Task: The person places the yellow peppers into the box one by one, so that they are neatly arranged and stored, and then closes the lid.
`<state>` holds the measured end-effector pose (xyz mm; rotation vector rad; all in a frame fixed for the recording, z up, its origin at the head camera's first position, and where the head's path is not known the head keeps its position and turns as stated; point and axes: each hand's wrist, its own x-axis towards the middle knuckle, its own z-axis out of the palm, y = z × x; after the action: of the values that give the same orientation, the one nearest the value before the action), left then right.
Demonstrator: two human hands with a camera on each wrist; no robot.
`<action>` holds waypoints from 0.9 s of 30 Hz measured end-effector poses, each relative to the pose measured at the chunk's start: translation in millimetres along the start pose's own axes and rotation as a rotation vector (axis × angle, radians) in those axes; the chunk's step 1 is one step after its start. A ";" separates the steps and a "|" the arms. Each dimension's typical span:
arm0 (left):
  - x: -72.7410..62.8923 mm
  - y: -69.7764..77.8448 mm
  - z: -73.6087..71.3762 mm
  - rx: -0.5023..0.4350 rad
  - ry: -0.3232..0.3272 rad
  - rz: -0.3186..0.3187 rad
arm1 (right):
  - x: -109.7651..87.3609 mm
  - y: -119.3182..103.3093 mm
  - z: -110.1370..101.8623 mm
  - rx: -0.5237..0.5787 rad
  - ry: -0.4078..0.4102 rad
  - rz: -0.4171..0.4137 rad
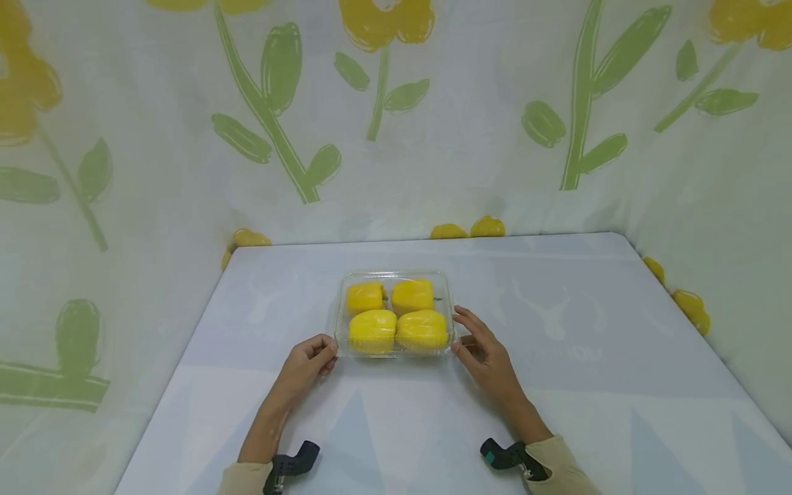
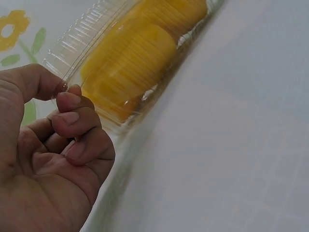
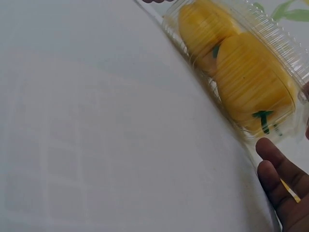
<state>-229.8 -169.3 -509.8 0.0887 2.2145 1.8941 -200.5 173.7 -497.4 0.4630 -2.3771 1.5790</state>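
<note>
A clear plastic clamshell box (image 1: 396, 276) holding several yellow bell peppers (image 1: 372, 330) lies on the table in the head view. My left hand (image 1: 307, 364) is at its near left corner. In the left wrist view, the thumb and index finger of that hand (image 2: 53, 140) pinch the box's rim, with the other fingers curled in. At the right side of the box is my right hand (image 1: 491, 361), thumb by the near corner and longer fingers reaching along the side. Fairly straight fingertips (image 3: 264, 145) of it show beside the box end in the right wrist view; the rest is cropped.
A pale table (image 1: 408, 426) with light blue patterns carries the box. Behind it and to both sides hang white curtains (image 1: 445, 151) printed with yellow flowers and green leaves. Black wrist mounts (image 1: 295, 462) sit at both sleeves.
</note>
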 end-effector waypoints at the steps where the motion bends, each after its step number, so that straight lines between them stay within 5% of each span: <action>1: 0.1 -0.2 -0.1 -0.005 -0.001 0.001 | -0.1 -0.1 0.2 0.002 -0.001 0.003; 20: -4.1 -5.8 -5.4 -0.001 -0.013 -0.027 | -1.2 -2.5 2.6 -0.009 -0.006 0.007; 27: -3.2 -8.4 -5.6 -0.002 0.036 -0.054 | -1.3 18.1 6.6 -0.016 0.019 -0.035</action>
<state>-227.0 -176.7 -516.9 -0.0058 2.2153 1.8841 -206.6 174.3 -515.7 0.4817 -2.3524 1.5414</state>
